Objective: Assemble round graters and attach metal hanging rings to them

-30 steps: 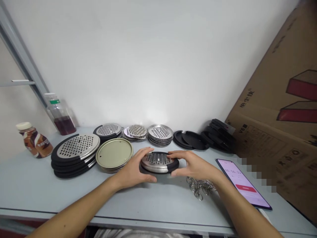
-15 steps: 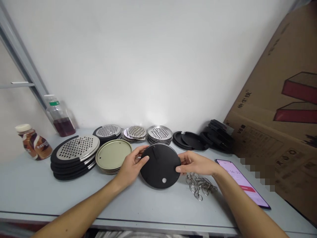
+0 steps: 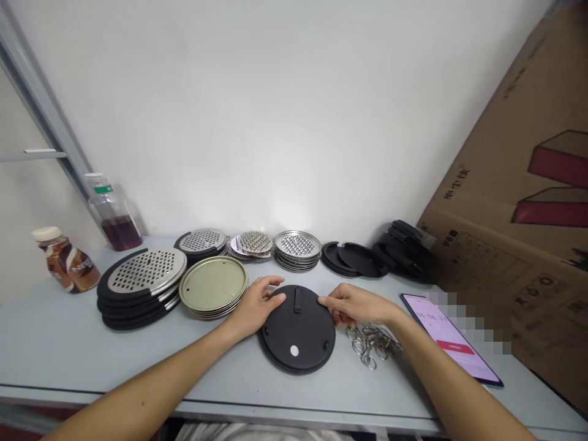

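A round black disc (image 3: 298, 334) sits low over the table in front of me, showing a small raised tab near its far edge, a white round spot near its front and small dark nubs at the sides. My left hand (image 3: 257, 306) rests its thumb on the disc's upper left rim, with the index finger stretched out apart from it. Thumb and curled fingers of my right hand (image 3: 346, 304) pinch at the upper right rim. Just beside that hand lies a tangle of metal wire hooks (image 3: 372, 343).
Left of the disc stand stacked olive round plates (image 3: 214, 285) and black-rimmed perforated metal discs (image 3: 147, 272). Behind are grater discs (image 3: 297, 245) and black rings (image 3: 361, 260). A phone (image 3: 452, 343) and a carton (image 3: 496, 245) are right; two bottles (image 3: 71, 263) stand left.
The black disc has come down and nearer to me, and its face with the tab and nubs now shows. My left fingers have spread from its edge; my right hand has shifted slightly along the rim.
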`<state>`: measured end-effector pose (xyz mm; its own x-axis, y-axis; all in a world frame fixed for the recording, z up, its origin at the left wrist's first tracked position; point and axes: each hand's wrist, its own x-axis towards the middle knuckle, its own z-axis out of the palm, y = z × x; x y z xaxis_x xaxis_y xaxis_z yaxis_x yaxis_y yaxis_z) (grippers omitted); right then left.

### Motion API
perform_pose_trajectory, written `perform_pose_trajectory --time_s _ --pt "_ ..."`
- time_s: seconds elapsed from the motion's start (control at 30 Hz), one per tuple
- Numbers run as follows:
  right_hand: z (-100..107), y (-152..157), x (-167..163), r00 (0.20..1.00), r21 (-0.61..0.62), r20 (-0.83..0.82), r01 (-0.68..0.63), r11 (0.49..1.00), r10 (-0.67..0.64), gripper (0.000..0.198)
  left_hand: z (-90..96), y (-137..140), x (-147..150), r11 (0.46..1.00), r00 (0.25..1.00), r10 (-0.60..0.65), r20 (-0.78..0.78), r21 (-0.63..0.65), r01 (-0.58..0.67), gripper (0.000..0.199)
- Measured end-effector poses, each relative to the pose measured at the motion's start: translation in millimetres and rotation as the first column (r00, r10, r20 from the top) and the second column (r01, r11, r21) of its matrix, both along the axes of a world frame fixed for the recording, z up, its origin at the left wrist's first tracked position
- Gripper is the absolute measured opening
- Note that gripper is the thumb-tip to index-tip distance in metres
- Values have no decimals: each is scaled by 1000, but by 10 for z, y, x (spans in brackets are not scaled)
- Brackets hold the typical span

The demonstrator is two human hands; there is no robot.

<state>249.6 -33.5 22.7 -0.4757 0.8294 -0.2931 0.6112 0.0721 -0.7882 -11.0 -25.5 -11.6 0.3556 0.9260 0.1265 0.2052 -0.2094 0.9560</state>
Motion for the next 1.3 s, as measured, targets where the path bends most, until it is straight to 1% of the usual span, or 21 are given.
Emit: perform_pose_trajectory --time_s 0.07,0.13,0.23,0.27,0.3,0.37,0.43,0.5,0.57,0.67,0.77,0.83,0.9,0.97,1.03,1.07,1.17,1.23,1.3 --pt "30 22 54 1000 67 23 14 998 -15 58 6 -2 -1 998 999 -1 -48 64 4 35" --pt "68 60 155 993 180 82 67 981 -82 50 14 -7 -5 993 995 7 -98 121 5 30" --pt "104 130 385 956 377 196 133 917 -219 33 19 -12 -19 987 991 11 -137 159 11 28" --pt "105 152 471 941 420 229 135 897 -249 27 18 -13 -24 986 990 11 -139 167 12 28" --pt "103 170 552 929 438 260 130 890 -264 22 16 -13 -30 984 990 12 -142 175 13 28" --pt "91 188 679 916 404 315 109 908 -250 23 14 -13 -41 978 987 18 -159 206 15 29" --pt "82 180 733 915 324 352 76 943 -195 30 21 -17 -50 965 979 35 -202 263 20 28" --pt "84 153 712 921 254 367 39 967 -134 36 50 -23 -57 941 965 63 -256 336 28 26" --pt "94 121 645 926 204 368 7 979 -83 43 102 -29 -54 910 949 84 -305 411 51 23" --pt "95 95 551 931 171 364 -25 985 -39 46 214 -35 -14 855 927 57 -371 497 147 17" --pt "52 110 525 938 150 345 -37 988 -17 41 327 -33 103 809 903 -3 -430 529 254 16" --pt "10 135 533 943 139 333 -36 990 -13 38 381 -21 240 791 876 -30 -481 525 315 16" --pt "-26 161 542 943 146 333 -25 989 -26 36 410 0 427 782 833 -50 -550 497 376 17" --pt "-45 179 543 939 168 341 -13 986 -46 35 418 21 646 797 777 -66 -627 435 419 19" --pt "-47 188 536 935 202 349 -10 979 -62 32 417 33 869 841 702 -93 -706 322 436 19" --pt "-42 189 532 934 218 352 -13 976 -66 30 414 34 970 852 680 -106 -725 286 438 19" --pt "-24 185 526 935 249 347 -17 968 -73 25 402 23 1199 882 651 -109 -751 229 412 24" --pt "-18 180 528 935 254 345 -10 967 -80 20 390 16 1275 900 646 -104 -756 205 385 26" --pt "-20 178 530 931 275 351 4 962 -105 15 373 22 1301 912 650 -116 -751 178 369 24"
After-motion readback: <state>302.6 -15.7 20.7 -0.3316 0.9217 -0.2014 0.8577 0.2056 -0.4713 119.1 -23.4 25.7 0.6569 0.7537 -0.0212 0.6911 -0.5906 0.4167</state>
